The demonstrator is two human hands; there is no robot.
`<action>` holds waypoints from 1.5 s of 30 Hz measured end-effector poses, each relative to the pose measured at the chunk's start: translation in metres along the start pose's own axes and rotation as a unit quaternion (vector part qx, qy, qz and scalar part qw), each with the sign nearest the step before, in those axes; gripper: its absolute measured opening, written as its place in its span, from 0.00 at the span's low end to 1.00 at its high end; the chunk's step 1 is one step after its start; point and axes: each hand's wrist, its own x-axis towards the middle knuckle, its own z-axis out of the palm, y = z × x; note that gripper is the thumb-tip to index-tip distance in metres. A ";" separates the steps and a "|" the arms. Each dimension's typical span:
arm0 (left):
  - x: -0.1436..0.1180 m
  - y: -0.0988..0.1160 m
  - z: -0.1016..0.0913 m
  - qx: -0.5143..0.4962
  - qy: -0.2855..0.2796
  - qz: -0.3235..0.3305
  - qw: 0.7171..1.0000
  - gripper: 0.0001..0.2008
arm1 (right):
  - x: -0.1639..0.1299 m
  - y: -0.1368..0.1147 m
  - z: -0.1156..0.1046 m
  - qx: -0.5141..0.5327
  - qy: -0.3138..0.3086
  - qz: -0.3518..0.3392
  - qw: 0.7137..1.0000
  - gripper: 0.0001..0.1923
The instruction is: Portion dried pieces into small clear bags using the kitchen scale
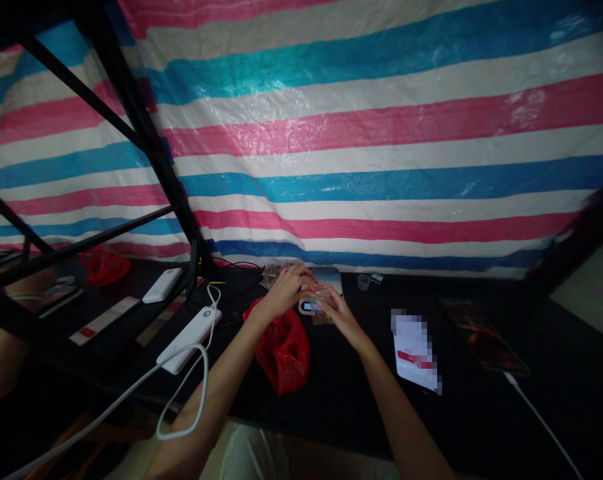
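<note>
Both hands meet at the far middle of a dark table [481, 413]. My left hand [285, 288] rests its fingers on a small clear plastic bag [323, 293] lying over a small white scale with a lit blue display [309, 306]. My right hand [337, 311] touches the same bag from the right, fingers curled at its edge. A second clear bag with brown contents [270, 273] lies just behind my left hand. A red plastic bag [283, 350] sits under my left forearm.
A white power bank [190, 337] with a white cable [181, 400] lies at the left, another white one [162, 285] behind it. A small clear cup [363, 282], a white paper [415, 353], a tablet [484, 337] and a black metal frame [146, 133] stand around. A striped tarp [361, 133] hangs behind.
</note>
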 end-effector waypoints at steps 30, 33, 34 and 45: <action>-0.024 -0.028 0.087 -0.521 0.060 -0.201 0.828 0.18 | 0.010 0.026 -0.025 -0.072 0.229 -0.013 0.971 0.14; -0.028 -0.032 0.082 -0.506 0.082 -0.209 0.833 0.18 | 0.009 0.025 -0.024 -0.068 0.199 -0.002 0.978 0.15; -0.029 -0.033 0.080 -0.499 0.078 -0.204 0.839 0.18 | 0.009 0.025 -0.024 -0.064 0.185 0.003 0.981 0.15; -0.030 -0.019 0.069 -0.408 0.171 -0.191 0.877 0.15 | 0.006 0.023 -0.017 -0.053 0.081 0.021 0.995 0.15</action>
